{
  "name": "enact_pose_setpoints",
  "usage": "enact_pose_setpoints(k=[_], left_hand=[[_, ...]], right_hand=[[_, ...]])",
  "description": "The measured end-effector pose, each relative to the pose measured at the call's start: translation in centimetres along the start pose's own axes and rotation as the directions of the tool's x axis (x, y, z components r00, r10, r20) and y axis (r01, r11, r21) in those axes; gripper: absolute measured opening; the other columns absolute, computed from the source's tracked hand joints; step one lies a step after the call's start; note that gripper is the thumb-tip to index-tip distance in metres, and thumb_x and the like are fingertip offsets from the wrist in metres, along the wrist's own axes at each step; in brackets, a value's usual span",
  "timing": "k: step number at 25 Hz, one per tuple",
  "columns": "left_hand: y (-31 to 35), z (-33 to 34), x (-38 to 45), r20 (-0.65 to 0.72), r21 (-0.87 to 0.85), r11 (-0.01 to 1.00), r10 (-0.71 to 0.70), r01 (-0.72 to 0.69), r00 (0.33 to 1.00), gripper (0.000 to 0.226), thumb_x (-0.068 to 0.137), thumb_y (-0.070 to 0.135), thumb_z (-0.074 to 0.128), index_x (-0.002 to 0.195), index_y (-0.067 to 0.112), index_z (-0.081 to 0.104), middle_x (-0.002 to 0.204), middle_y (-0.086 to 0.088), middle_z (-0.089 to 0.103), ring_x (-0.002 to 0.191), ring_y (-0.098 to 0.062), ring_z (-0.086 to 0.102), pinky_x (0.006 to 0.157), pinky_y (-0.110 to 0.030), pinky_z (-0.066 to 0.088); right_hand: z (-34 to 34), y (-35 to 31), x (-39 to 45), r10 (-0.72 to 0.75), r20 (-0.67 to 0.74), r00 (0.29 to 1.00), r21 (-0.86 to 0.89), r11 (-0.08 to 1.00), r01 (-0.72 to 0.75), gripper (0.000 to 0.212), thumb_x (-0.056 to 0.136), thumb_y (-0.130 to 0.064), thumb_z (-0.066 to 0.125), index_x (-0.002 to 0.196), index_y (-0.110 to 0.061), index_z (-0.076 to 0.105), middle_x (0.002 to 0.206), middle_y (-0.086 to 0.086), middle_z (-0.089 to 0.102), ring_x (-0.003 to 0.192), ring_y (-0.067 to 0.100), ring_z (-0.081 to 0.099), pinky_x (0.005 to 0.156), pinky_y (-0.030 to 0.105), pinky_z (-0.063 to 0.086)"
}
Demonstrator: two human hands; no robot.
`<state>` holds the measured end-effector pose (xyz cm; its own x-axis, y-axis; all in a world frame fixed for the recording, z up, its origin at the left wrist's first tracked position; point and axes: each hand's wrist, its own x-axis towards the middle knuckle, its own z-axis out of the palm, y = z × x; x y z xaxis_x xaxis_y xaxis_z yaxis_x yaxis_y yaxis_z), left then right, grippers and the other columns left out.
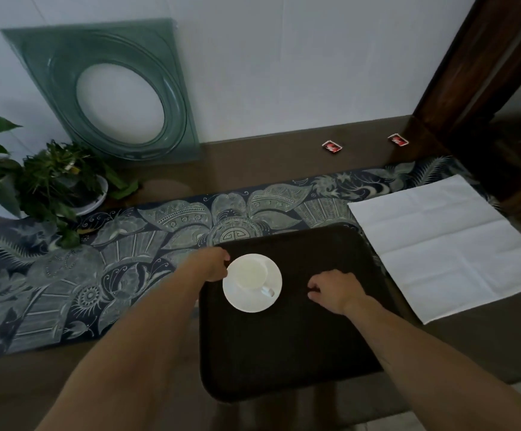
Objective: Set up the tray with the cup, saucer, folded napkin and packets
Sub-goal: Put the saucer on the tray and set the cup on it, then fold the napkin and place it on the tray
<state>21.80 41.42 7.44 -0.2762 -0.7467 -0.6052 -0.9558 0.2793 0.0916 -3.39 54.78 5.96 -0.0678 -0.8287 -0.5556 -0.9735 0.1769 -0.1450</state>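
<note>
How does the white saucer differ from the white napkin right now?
The round white saucer sits on the dark tray and carries the white cup. The square white paper napkin lies unfolded on the table right of the tray, with nothing on it. Both are plain white.

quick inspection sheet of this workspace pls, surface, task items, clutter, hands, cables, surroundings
surface: brown table with a patterned blue runner across it
job's things: dark tray carrying a white cup on a saucer; white napkin lying unfolded right of the tray; two red packets near the wall
clutter: potted plant at the left
grippers: left hand touches the saucer's edge; right hand over the tray, fingers loosely curled, holding nothing
cables: nothing seen
surroundings: green glass panel leaning on the wall; dark wooden post at the right
</note>
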Motion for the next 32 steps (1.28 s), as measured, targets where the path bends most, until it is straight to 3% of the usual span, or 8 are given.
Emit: enact_pose_setpoints(k=[4,11,14,18,23,27,32], left_hand=[[4.9,-2.3,-1.4,-0.070,0.109,0.992,0.078,-0.070,0.995,0.056,0.088,0.043,0.059,0.141,0.030,0.046,0.141,-0.003,0.051,0.128,-0.026,0.047,0.105,-0.044,0.041],[20.2,1.5,-4.6,0.052,0.070,0.965,0.249,-0.252,0.967,0.065,0.084,0.057,0.058,0.143,0.036,0.042,0.152,-0.004,0.038,0.137,-0.029,0.037,0.111,-0.049,0.033],[26.8,4.3,-6.0,0.051,0.069,0.942,0.327,-0.330,0.944,0.068,0.079,0.064,0.056,0.140,0.039,0.045,0.151,-0.003,0.039,0.136,-0.030,0.039,0.111,-0.049,0.035],[34.7,7.7,-7.6,0.093,0.107,0.907,0.398,-0.407,0.912,0.061,0.079,0.060,0.056,0.136,0.039,0.050,0.146,-0.002,0.044,0.133,-0.030,0.043,0.108,-0.045,0.038],[41.1,10.4,-7.6,0.148,0.130,0.896,0.406,-0.425,0.902,0.062,0.082,0.055,0.053,0.140,0.035,0.046,0.149,0.000,0.040,0.137,-0.027,0.037,0.113,-0.047,0.031],[44.8,10.8,-6.4,0.150,0.164,0.864,0.455,-0.476,0.878,0.063,0.086,0.060,0.051,0.142,0.032,0.044,0.148,-0.003,0.041,0.134,-0.028,0.038,0.111,-0.048,0.034],[47.1,10.6,-2.9,0.148,0.197,0.884,0.400,-0.423,0.905,0.064,0.084,0.062,0.053,0.141,0.035,0.045,0.149,0.000,0.040,0.135,-0.027,0.038,0.110,-0.047,0.033]], right_hand=[[-1.6,4.7,-3.0,0.024,-0.048,0.999,-0.044,0.999,-0.026,0.035,0.094,-0.043,0.050,0.125,-0.030,0.059,0.127,-0.001,0.059,0.119,0.022,0.052,0.104,0.046,0.037],[-0.5,17.2,-11.9,0.198,-0.170,0.965,0.112,0.977,-0.181,0.039,0.096,-0.042,0.047,0.133,-0.029,0.052,0.137,0.000,0.054,0.122,0.023,0.052,0.105,0.041,0.038],[1.3,23.4,-16.0,0.259,-0.147,0.955,0.165,0.958,-0.235,0.043,0.097,-0.043,0.047,0.137,-0.028,0.047,0.143,0.000,0.049,0.128,0.023,0.047,0.106,0.039,0.038],[3.7,30.2,-20.4,0.329,-0.120,0.937,0.150,0.939,-0.310,0.041,0.095,-0.046,0.047,0.130,-0.026,0.053,0.137,0.002,0.053,0.125,0.025,0.048,0.104,0.044,0.040],[5.7,35.1,-23.1,0.394,-0.104,0.913,0.170,0.912,-0.373,0.040,0.094,-0.045,0.048,0.129,-0.027,0.054,0.135,0.002,0.054,0.124,0.024,0.050,0.102,0.043,0.041],[6.6,38.1,-22.9,0.414,-0.089,0.906,0.188,0.900,-0.393,0.039,0.094,-0.044,0.048,0.127,-0.026,0.055,0.133,0.004,0.055,0.123,0.026,0.051,0.102,0.043,0.041],[5.4,41.2,-20.2,0.386,-0.084,0.918,0.178,0.913,-0.368,0.042,0.093,-0.046,0.049,0.130,-0.026,0.052,0.134,0.004,0.054,0.123,0.026,0.050,0.102,0.045,0.040]])
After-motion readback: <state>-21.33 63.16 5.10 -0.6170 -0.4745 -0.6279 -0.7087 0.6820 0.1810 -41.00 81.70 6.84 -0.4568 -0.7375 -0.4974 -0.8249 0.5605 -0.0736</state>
